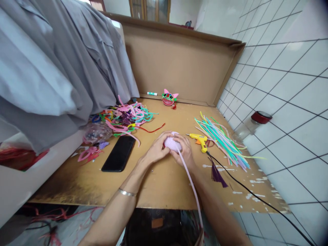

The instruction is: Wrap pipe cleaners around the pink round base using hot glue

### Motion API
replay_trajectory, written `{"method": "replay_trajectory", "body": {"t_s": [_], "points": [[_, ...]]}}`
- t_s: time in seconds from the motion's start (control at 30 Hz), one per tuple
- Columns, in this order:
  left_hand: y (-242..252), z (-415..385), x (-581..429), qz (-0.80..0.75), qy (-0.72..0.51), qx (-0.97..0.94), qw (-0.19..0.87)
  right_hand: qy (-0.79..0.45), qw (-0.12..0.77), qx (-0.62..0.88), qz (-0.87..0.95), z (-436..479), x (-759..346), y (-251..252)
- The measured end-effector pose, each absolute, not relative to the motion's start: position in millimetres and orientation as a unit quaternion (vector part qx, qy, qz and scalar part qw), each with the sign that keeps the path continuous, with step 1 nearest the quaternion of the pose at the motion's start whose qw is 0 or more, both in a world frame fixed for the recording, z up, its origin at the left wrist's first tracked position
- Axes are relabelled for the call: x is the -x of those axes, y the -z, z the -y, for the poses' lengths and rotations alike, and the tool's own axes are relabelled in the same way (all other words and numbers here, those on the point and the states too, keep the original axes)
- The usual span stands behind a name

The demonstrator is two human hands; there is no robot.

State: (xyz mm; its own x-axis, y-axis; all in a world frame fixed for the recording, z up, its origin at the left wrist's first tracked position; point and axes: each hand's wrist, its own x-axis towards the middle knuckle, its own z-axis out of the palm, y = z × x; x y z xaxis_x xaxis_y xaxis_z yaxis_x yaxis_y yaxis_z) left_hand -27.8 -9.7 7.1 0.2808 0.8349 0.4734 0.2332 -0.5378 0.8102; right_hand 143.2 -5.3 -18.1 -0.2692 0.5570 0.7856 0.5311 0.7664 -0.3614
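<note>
Between my two hands, over the middle of the table, is a rounded lilac piece wound from fuzzy pipe cleaner. My left hand wraps its left side, and my right hand curls around its right side. From the piece a long lilac pipe cleaner trails down past my right wrist toward my lap. A bit of dark red shows at the piece's left edge, partly covered by fingers. Just right of my right hand lies a yellow hot glue gun, its nozzle pointing left.
A black phone and a tangled heap of pipe cleaners lie left. Straight pipe cleaners and a purple tassel lie right. A lidded jar stands by the tiled wall. A pink-eared animal head sits behind; a black cord crosses right.
</note>
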Motion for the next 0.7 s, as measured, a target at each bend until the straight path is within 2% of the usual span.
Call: {"method": "replay_trajectory", "body": {"t_s": [0.13,0.43,0.7], "points": [[-7,11,28,-0.359,-0.467,-0.747,0.308,-0.045,0.507,0.342,0.790,6,-145,17],[-3,14,23,-0.437,-0.391,-0.795,0.154,-0.133,0.493,0.382,0.770,14,-147,12],[11,10,15,-0.458,-0.410,-0.772,0.164,-0.135,0.513,0.386,0.755,10,-142,25]]}}
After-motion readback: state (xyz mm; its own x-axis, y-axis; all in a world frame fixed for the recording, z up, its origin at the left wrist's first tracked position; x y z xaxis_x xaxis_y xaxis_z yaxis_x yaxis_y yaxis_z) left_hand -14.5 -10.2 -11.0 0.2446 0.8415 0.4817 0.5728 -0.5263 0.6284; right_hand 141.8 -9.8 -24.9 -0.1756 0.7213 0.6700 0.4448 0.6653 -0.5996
